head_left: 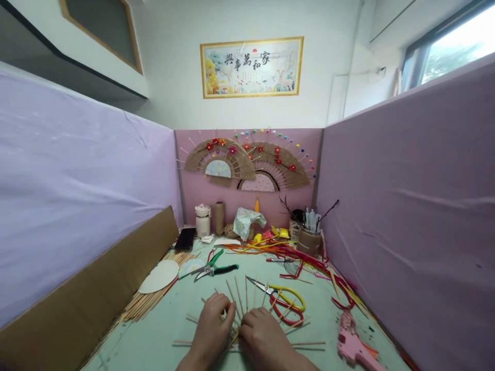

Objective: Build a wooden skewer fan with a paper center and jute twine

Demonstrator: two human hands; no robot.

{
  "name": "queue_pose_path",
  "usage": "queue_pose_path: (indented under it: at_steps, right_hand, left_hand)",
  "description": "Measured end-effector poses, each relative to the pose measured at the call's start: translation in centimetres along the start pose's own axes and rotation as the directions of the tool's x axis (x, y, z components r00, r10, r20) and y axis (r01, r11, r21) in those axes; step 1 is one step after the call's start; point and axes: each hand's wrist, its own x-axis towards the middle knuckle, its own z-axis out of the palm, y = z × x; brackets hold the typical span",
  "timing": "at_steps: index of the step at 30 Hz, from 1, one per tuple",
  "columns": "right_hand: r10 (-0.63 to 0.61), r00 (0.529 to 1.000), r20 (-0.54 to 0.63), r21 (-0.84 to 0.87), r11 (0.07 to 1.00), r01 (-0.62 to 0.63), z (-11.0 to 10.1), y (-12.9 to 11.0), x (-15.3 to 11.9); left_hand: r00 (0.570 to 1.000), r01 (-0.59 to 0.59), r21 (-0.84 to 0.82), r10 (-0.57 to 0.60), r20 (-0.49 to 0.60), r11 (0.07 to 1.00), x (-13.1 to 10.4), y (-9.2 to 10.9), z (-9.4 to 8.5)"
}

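Thin wooden sticks [238, 293] spread out like a fan frame on the pale green tabletop. My left hand [212, 323] is closed over the left side of the frame, thumb and index finger curled together; what they pinch is hidden. On the right side, my right hand [263, 334] bends its fingers down onto the sticks near the fan's centre, gripping there. Between the hands some stick ends cross, mostly covered by fingers. Scissors [273, 297] with one red and one yellow handle lie beyond my right hand, partly among the stick tips.
Pruning shears [209, 269] lie ahead. A white oval card [159, 276] rests on a stick bundle [143, 305], beside a cardboard strip [96, 288]. To the right are a pink glue gun [350, 337] and a brush pot [308, 241]. Decorated fans [193, 161] hang on the back panel.
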Motion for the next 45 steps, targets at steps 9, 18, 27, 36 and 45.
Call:
queue_pose_path:
  at_steps: [9,18,27,36,45]
  right_hand:
    - [0.002,1.0,-0.008,-0.023,1.0,-0.002,0.3,0.0,0.1]
    - [0.011,0.999,-0.045,-0.008,1.0,-0.012,-0.2,-0.2,-0.1]
    - [0.025,0.999,0.025,0.003,1.0,-0.025,-1.5,-0.4,0.0]
    - [0.011,0.982,0.191,0.009,1.0,-0.013,-3.0,-0.4,0.2]
    - [0.005,0.99,0.143,0.148,0.989,-0.026,-3.0,0.4,-0.3]
  left_hand:
    - [0.998,0.015,-0.015,-0.014,0.054,1.0,0.1,0.3,-0.1]
    - [0.962,-0.02,0.032,0.011,0.273,0.999,-0.6,0.3,-2.6]
    - [0.945,-0.053,0.116,0.012,0.327,0.992,-3.8,0.4,-4.1]
    - [0.969,-0.085,0.259,0.019,0.244,0.962,-5.4,1.9,-4.3]
    - [0.968,-0.08,0.312,0.0,0.25,0.947,-5.7,1.6,-4.0]
